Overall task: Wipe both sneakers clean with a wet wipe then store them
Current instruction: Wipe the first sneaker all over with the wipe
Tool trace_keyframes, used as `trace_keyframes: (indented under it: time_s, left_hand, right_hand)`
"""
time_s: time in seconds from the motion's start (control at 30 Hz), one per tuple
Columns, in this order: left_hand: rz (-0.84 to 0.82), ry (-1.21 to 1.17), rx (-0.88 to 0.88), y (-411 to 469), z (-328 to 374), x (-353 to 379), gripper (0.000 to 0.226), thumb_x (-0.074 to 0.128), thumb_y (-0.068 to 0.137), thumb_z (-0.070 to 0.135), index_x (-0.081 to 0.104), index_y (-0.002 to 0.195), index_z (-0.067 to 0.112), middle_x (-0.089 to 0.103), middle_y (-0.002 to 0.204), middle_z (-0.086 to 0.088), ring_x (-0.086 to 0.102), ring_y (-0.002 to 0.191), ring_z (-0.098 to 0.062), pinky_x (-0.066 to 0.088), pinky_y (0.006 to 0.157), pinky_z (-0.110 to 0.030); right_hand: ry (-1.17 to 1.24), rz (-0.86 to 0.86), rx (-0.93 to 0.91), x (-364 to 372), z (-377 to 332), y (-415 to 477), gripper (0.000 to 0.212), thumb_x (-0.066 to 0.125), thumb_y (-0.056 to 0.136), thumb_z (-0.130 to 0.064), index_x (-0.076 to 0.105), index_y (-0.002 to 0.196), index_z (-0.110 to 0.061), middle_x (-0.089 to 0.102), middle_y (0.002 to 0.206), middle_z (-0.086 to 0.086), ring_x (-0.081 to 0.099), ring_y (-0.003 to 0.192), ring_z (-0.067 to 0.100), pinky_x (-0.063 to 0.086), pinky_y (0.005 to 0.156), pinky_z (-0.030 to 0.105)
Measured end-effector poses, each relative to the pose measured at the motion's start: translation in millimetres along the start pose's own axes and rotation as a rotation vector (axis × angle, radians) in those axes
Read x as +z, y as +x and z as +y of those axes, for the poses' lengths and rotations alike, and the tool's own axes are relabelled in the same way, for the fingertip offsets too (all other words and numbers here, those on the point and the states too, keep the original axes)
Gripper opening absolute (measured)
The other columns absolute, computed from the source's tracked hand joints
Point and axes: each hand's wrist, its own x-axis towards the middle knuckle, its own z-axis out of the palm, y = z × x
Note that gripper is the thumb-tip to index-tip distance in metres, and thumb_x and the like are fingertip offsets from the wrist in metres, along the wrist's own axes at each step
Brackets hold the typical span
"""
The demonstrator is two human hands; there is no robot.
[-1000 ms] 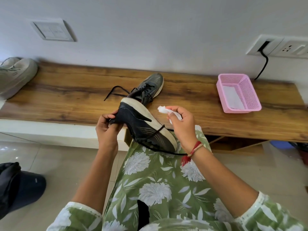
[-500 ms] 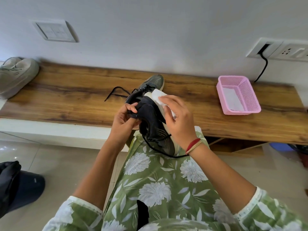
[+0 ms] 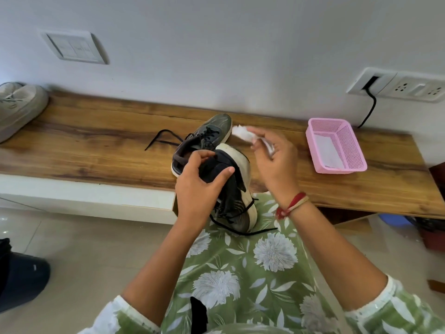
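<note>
My left hand (image 3: 201,183) grips the heel of a dark sneaker (image 3: 234,196) with a white sole, which stands tilted on my lap, toe down, laces dangling. My right hand (image 3: 273,159) holds a crumpled white wet wipe (image 3: 242,133) just right of the sneaker's heel, apart from it. The second dark sneaker (image 3: 208,133) lies on the wooden bench (image 3: 96,145) behind the held one, its black lace trailing left.
A pink plastic basket (image 3: 337,145) with a white sheet inside sits on the bench at the right. A grey shoe (image 3: 18,107) rests at the bench's left end. A dark shoe (image 3: 22,278) lies on the floor at left. A black cable hangs from the wall socket (image 3: 399,86).
My right hand has lifted the wipe off the sneaker's heel and moved it up and right. My left hand has shifted its grip higher round the heel, and the sneaker stands more upright.
</note>
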Motion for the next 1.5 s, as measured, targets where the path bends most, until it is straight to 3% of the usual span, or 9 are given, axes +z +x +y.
trace_keyframes:
  time_s: [0.23, 0.43, 0.57, 0.8, 0.9, 1.07, 1.3, 1.4, 1.5]
  left_hand:
    - [-0.012, 0.139, 0.073, 5, 8, 9, 0.035, 0.075, 0.075, 0.042, 0.062, 0.105, 0.029, 0.068, 0.094, 0.016, 0.063, 0.085, 0.003, 0.055, 0.073, -0.025]
    - [-0.011, 0.151, 0.046, 15, -1, 8, 0.040, 0.076, 0.075, 0.043, 0.065, 0.108, 0.023, 0.067, 0.094, 0.015, 0.059, 0.085, 0.005, 0.048, 0.071, -0.009]
    - [0.014, 0.158, -0.011, 21, -8, 0, 0.042, 0.075, 0.076, 0.043, 0.065, 0.111, 0.022, 0.062, 0.092, 0.018, 0.058, 0.085, 0.003, 0.043, 0.069, -0.004]
    - [0.004, 0.204, 0.001, 19, -8, 0, 0.041, 0.073, 0.078, 0.043, 0.064, 0.111, 0.020, 0.062, 0.091, 0.016, 0.059, 0.083, 0.000, 0.044, 0.067, -0.006]
    - [-0.001, 0.209, 0.006, 20, -9, -1, 0.037, 0.072, 0.079, 0.039, 0.064, 0.109, 0.019, 0.065, 0.091, 0.014, 0.060, 0.080, -0.001, 0.049, 0.069, -0.014]
    - [0.003, 0.198, 0.021, 18, -16, -5, 0.039, 0.074, 0.078, 0.038, 0.065, 0.111, 0.019, 0.062, 0.094, 0.018, 0.060, 0.086, 0.001, 0.051, 0.075, -0.018]
    - [0.026, 0.171, -0.066, 27, -36, -16, 0.045, 0.072, 0.079, 0.040, 0.065, 0.116, 0.016, 0.067, 0.104, 0.007, 0.061, 0.092, -0.004, 0.046, 0.074, -0.010]
    - [0.006, 0.178, -0.091, 29, -47, -22, 0.048, 0.071, 0.079, 0.041, 0.064, 0.118, 0.014, 0.067, 0.109, 0.003, 0.062, 0.099, -0.009, 0.045, 0.078, -0.013]
    - [-0.136, 0.234, -0.034, 32, -50, -27, 0.074, 0.074, 0.067, 0.056, 0.057, 0.126, 0.015, 0.060, 0.111, 0.008, 0.057, 0.104, -0.007, 0.048, 0.084, -0.019]
  right_hand:
    - [-0.588, -0.539, -0.410, 1, -10, 25, 0.030, 0.053, 0.084, 0.002, 0.067, 0.108, -0.007, 0.066, 0.104, 0.008, 0.054, 0.096, 0.027, 0.047, 0.082, 0.034]
    - [-0.680, -0.426, -0.541, -10, 23, -15, 0.042, 0.044, 0.083, 0.002, 0.061, 0.121, -0.005, 0.063, 0.115, 0.008, 0.055, 0.086, 0.028, 0.054, 0.072, 0.038]
    - [-0.629, -0.479, -0.485, -12, 41, -34, 0.042, 0.061, 0.078, 0.009, 0.064, 0.117, -0.006, 0.066, 0.108, 0.006, 0.056, 0.084, 0.026, 0.054, 0.068, 0.039]
    - [-0.325, -0.126, -0.433, 16, -7, 3, 0.034, 0.050, 0.081, 0.004, 0.065, 0.111, -0.003, 0.065, 0.107, 0.008, 0.057, 0.093, 0.024, 0.036, 0.091, 0.024]
    - [-0.427, -0.229, -0.518, 33, -5, 10, 0.036, 0.057, 0.074, 0.011, 0.066, 0.107, -0.003, 0.066, 0.103, 0.010, 0.058, 0.087, 0.030, 0.050, 0.079, 0.035]
    - [-0.602, -0.336, -0.555, 29, 31, -19, 0.043, 0.039, 0.085, 0.000, 0.061, 0.121, -0.006, 0.063, 0.117, 0.007, 0.054, 0.081, 0.026, 0.054, 0.067, 0.037]
    - [-0.487, -0.310, -0.480, 35, 63, -55, 0.044, 0.055, 0.082, 0.008, 0.060, 0.124, -0.006, 0.062, 0.123, 0.006, 0.052, 0.080, 0.023, 0.050, 0.076, 0.032]
    - [-0.441, -0.387, -0.410, 40, 65, -57, 0.045, 0.046, 0.084, 0.002, 0.059, 0.125, -0.008, 0.061, 0.124, 0.004, 0.052, 0.081, 0.024, 0.049, 0.079, 0.032]
    - [-0.417, -0.411, -0.337, 38, 68, -62, 0.047, 0.038, 0.083, -0.004, 0.059, 0.125, -0.007, 0.061, 0.123, 0.006, 0.054, 0.085, 0.026, 0.051, 0.080, 0.034]
